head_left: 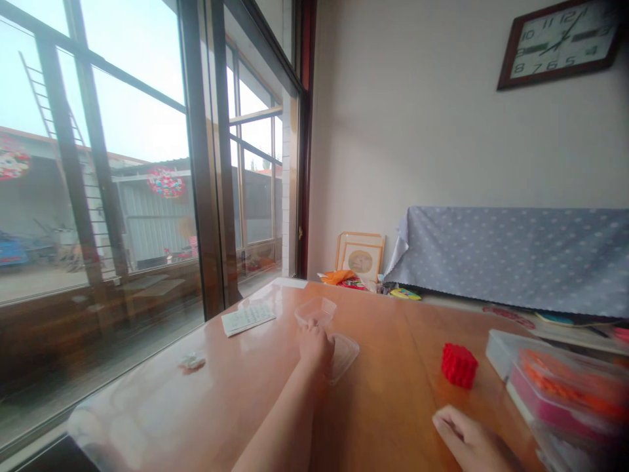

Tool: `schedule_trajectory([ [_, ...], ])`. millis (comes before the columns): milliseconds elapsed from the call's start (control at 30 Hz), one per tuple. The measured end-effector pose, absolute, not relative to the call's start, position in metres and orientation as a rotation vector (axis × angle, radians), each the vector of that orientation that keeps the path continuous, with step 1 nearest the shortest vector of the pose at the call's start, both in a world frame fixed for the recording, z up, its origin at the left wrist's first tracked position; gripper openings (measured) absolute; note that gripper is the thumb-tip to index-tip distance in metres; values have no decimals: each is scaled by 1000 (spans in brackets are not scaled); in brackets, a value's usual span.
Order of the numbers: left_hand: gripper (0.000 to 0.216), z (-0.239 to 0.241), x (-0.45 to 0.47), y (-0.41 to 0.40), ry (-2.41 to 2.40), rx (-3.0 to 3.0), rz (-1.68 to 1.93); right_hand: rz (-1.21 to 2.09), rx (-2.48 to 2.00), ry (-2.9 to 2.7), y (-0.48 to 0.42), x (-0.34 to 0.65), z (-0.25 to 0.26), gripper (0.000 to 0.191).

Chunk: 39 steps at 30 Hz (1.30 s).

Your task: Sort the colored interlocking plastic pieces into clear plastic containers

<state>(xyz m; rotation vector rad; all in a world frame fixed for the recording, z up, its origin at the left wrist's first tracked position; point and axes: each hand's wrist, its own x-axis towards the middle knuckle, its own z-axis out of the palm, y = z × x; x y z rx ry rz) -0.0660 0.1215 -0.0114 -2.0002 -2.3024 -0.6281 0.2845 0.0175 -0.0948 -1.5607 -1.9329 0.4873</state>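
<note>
With left hand (pixel 317 342) at a clear tub (pixel 320 311) on a table (pixel 388 367)

Cannot see fingertips at the rim, nor tell whether pinching or apart. Stretched forward there, knuckles up, beside a clear lid (pixel 346 359); loosely curled, hard to see into, with the right hand (pixel 469 442) near a red block (pixel 460 366). Can read 10, 11, 12 on the clock (pixel 560 47).

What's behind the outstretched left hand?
Beyond the left hand, a clear plastic container shows, its near side partly covered. A clear flat piece, perhaps a lid, shows to the right, partly hidden. What lies beneath the hand can't be seen.
</note>
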Motion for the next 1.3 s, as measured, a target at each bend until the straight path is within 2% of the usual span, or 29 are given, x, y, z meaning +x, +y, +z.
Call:
schedule_trajectory([
  [233,36,26,-26,85,-2019,-2170,-714,318,-1566,-1857,6,272,-64,42],
  [500,35,57,23,9,-1657,-2693,-988,161,-1414,-1515,-7,279,-35,44],
  [900,33,53,55,-72,-1332,-3393,-786,7,-1397,-1048,-33,310,8,47],
  [1067,38,64,58,-49,-1201,-3615,-1012,42,-1333,-875,-39,317,20,49],
  [1233,38,51,71,30,-1514,-3325,-1469,176,-1249,-756,-39,317,22,47],
  [1300,45,36,81,64,-1597,-3229,-1547,209,-1216,-702,-37,317,20,46],
])
